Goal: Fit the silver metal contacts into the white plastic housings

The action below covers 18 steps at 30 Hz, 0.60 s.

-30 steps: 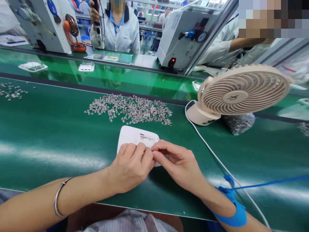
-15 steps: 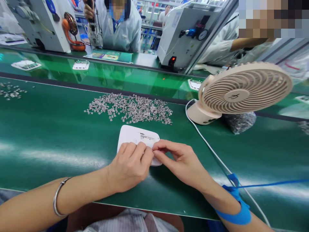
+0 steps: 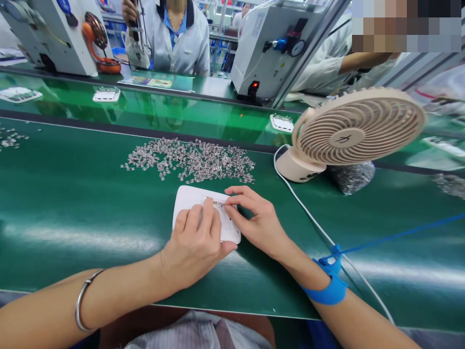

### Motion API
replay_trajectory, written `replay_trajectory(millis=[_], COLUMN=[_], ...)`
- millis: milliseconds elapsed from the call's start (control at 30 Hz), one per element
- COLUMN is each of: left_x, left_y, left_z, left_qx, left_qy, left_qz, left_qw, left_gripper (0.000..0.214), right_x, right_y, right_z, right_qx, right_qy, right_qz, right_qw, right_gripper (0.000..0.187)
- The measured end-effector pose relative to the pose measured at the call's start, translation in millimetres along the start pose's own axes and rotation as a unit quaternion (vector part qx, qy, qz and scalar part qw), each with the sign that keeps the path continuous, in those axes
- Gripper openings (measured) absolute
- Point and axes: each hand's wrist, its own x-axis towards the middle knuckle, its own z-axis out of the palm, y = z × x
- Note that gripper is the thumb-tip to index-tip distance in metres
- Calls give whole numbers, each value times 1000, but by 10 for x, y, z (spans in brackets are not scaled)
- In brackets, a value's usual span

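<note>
On the glossy green work surface [image 3: 80, 194], a white rounded-rectangular plastic housing [image 3: 185, 198] is lying near a heap of small silvery metal pieces [image 3: 196, 159]. The left hand [image 3: 194, 247], half open, is resting on the housing; the right hand [image 3: 260, 220] is holding thumb and forefinger nearly together over it, any gripped part being indiscernible.

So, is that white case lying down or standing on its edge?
Lying down: the white case shows its broad face upward on the green table, with the left hand across it.
</note>
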Motion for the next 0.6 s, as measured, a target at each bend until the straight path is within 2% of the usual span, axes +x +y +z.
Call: replay_trajectory(millis=[333, 600], left_x=[-6, 13], left_y=[-11, -8], left_z=[-24, -17], left_qx=[26, 44], left_qy=[-53, -68], left_qz=[25, 29], left_qw=[998, 996], left_gripper=[62, 62], right_x=[5, -40], right_y=[-27, -32], right_z=[125, 68], right_qx=[-103, -89], right_qy=[57, 45], right_qz=[-65, -47], right_qw=[991, 994], right_gripper=[11, 10])
